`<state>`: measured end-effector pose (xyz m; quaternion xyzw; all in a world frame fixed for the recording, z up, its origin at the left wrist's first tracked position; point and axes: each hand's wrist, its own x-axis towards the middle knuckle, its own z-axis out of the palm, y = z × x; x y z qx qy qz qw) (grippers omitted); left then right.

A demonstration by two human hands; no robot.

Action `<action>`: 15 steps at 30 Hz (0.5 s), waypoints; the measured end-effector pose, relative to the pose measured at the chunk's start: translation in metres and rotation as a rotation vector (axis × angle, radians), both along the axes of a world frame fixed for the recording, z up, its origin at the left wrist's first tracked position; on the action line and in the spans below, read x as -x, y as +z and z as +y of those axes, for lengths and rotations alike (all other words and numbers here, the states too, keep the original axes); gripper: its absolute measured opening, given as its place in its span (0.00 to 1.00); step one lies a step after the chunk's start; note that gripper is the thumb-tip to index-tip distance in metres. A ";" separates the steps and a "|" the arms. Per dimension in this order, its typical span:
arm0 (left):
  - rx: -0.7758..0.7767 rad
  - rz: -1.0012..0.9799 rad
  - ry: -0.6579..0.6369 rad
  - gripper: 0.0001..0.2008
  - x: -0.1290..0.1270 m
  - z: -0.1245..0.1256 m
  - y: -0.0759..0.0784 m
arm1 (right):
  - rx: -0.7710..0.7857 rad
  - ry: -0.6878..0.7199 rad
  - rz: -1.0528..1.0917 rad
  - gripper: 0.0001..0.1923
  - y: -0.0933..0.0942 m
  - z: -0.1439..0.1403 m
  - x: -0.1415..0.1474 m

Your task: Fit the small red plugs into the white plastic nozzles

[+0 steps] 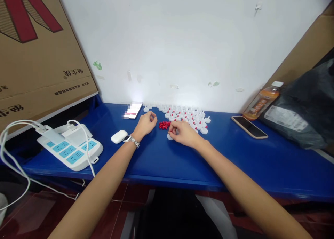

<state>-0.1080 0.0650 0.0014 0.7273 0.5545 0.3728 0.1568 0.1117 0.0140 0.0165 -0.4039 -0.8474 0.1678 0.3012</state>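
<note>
Just between the hands lies the heap of small red pegs (164, 125): left hand (146, 123), loosely curled and holding nothing visible, sits left of it; right hand (182, 132) pinches a white cap (170, 136) on the worktop (235, 159), nearer.

Two hands over the blue counter (161, 162): left hand (146, 123) and right hand (184, 133); one heap of red pieces (164, 125) between them, too small and packed to count; white caps (186, 115) at twelve o'clock, several dozen, too many to tally exactly; two phones, one (133, 110) at eleven o'clock, one (249, 126) at two; one earbud case (119, 136), one power strip (70, 146) at nine, one bottle (262, 101), one black bag (305, 110), one wristwatch (131, 140).
</note>
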 end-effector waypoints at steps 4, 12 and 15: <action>-0.055 -0.011 0.204 0.14 0.006 0.016 -0.011 | -0.124 -0.111 -0.126 0.04 0.000 0.004 -0.004; 0.004 0.148 0.446 0.19 -0.001 0.059 -0.009 | -0.114 -0.164 0.079 0.09 0.003 0.005 -0.004; 0.020 0.181 0.454 0.17 0.000 0.069 -0.009 | -0.088 -0.161 0.129 0.09 0.005 0.004 -0.004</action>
